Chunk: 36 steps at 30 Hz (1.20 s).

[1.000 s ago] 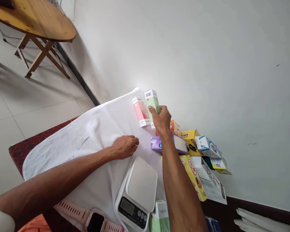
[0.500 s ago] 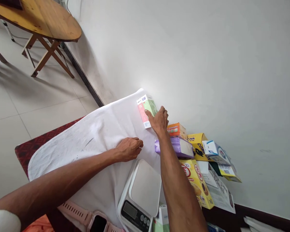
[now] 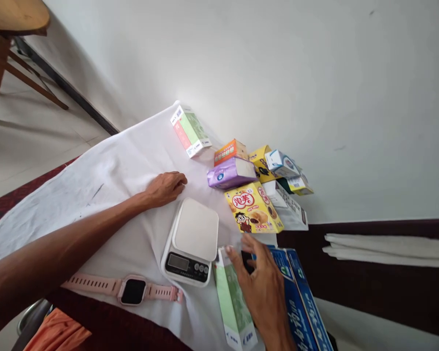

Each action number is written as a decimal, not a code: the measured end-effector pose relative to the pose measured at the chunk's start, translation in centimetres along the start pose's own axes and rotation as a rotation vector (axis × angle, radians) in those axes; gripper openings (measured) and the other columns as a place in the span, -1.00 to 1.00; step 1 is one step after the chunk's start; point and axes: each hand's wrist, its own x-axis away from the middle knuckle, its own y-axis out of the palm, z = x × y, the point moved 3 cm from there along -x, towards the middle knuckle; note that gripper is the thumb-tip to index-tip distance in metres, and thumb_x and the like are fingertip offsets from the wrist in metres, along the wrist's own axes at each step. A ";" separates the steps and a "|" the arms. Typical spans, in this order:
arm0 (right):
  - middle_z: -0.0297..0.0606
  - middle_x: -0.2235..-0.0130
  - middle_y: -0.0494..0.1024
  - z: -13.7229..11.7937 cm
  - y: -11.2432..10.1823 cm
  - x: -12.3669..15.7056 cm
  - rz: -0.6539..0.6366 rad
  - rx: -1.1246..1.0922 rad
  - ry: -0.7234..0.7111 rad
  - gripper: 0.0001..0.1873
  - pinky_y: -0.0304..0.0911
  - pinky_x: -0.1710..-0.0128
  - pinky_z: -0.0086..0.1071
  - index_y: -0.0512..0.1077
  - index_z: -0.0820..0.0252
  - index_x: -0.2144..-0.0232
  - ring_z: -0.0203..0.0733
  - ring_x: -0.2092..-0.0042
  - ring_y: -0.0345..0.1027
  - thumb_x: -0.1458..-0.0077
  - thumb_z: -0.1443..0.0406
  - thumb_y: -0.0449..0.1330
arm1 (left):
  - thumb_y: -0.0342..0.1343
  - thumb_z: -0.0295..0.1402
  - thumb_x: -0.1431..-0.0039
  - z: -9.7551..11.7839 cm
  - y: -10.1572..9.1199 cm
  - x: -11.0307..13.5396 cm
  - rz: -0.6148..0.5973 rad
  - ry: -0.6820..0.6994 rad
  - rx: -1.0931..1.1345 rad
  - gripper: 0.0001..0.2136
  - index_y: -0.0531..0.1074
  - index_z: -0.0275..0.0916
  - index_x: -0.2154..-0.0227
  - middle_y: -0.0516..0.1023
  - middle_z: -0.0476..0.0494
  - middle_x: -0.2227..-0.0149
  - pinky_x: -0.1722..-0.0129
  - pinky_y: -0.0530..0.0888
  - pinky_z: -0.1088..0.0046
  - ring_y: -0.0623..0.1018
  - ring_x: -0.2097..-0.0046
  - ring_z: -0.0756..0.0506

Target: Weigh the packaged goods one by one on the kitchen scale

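Observation:
My left hand point(image 3: 165, 187) lies on the white cloth point(image 3: 106, 180) with its fingers curled loosely and nothing in it, just left of a white kitchen scale point(image 3: 190, 241). My right hand point(image 3: 260, 286) is low in view, fingers spread over a long green-and-white box point(image 3: 231, 297) and a blue box point(image 3: 297, 302), touching both. Far on the cloth a green box lies on a pink box point(image 3: 190, 130) by the wall.
A pile of small boxes sits by the wall: orange point(image 3: 229, 150), purple point(image 3: 230, 173), yellow snack box point(image 3: 253, 208), blue-and-white point(image 3: 281, 163). A pink smartwatch point(image 3: 131, 289) lies near the front edge. A wooden table point(image 3: 7, 29) stands at the far left. White sheets point(image 3: 388, 245) lie at the right.
My right hand let go of the green box, now lying on the pink box, and came back to the green-and-white box near me. The view swung right. The left hand stayed put.

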 end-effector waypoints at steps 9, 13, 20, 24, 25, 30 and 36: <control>0.29 -0.10 0.49 4.7 3.1 9.3 -0.052 0.078 0.282 -0.09 0.28 -0.10 0.19 0.34 0.47 -0.19 0.41 -0.15 0.36 -0.16 -0.22 0.04 | 0.02 -0.36 -0.19 0.4 -0.3 -0.1 0.022 0.006 -0.085 -0.73 0.54 -0.22 0.12 0.63 -0.15 0.21 0.17 0.48 0.33 0.59 0.21 -0.15; 0.13 -0.13 0.51 4.6 1.8 8.9 -0.054 -0.233 0.452 -0.16 0.32 -0.08 0.09 0.40 0.30 -0.17 0.32 -0.16 0.38 -0.08 -0.21 0.18 | 0.02 -0.31 -0.19 0.7 -0.4 0.0 0.014 -0.018 -0.098 -0.72 0.55 -0.22 0.12 0.64 -0.16 0.20 0.14 0.49 0.31 0.60 0.20 -0.17; -0.09 0.09 0.66 1.7 -0.4 8.5 0.033 -1.083 0.702 -0.28 0.43 0.07 -0.09 0.50 0.12 -0.11 0.19 0.01 0.52 0.02 -0.10 0.38 | 0.01 -0.26 -0.19 1.0 -0.5 -0.1 0.003 -0.039 -0.123 -0.70 0.55 -0.20 0.11 0.65 -0.17 0.19 0.13 0.50 0.30 0.60 0.20 -0.17; -0.05 0.10 0.66 -0.2 0.1 8.5 -0.119 -1.348 0.733 -0.30 0.47 0.10 -0.03 0.50 0.12 -0.12 0.20 0.02 0.54 -0.10 -0.17 0.26 | 0.01 -0.27 -0.19 0.9 -0.5 -0.1 0.005 -0.023 -0.118 -0.71 0.55 -0.18 0.12 0.64 -0.15 0.21 0.15 0.50 0.31 0.59 0.21 -0.17; -0.05 0.05 0.64 -0.7 0.2 8.3 -0.195 -1.383 0.710 -0.30 0.47 0.09 -0.01 0.50 0.10 -0.12 0.20 0.00 0.54 -0.12 -0.19 0.21 | 0.01 -0.28 -0.19 0.8 -0.4 -0.1 0.010 -0.019 -0.120 -0.72 0.55 -0.18 0.13 0.64 -0.15 0.21 0.15 0.50 0.31 0.59 0.21 -0.17; -0.11 0.02 0.61 -3.5 -0.3 7.0 -0.483 -1.569 0.548 -0.31 0.46 0.08 -0.08 0.53 0.02 -0.07 0.07 0.08 0.54 -0.10 -0.26 0.16 | 0.02 -0.32 -0.20 0.5 -0.3 0.0 0.017 0.008 -0.109 -0.75 0.54 -0.19 0.14 0.62 -0.14 0.22 0.17 0.49 0.34 0.59 0.23 -0.14; -0.12 0.24 0.59 -5.2 -0.6 7.2 -0.647 -1.464 0.473 -0.18 0.44 0.32 -0.11 0.52 0.10 0.00 -0.03 0.36 0.49 0.04 -0.36 0.19 | -0.01 -0.36 -0.21 0.3 -0.1 0.0 0.024 0.044 -0.081 -0.75 0.53 -0.21 0.14 0.62 -0.15 0.21 0.19 0.47 0.34 0.58 0.23 -0.13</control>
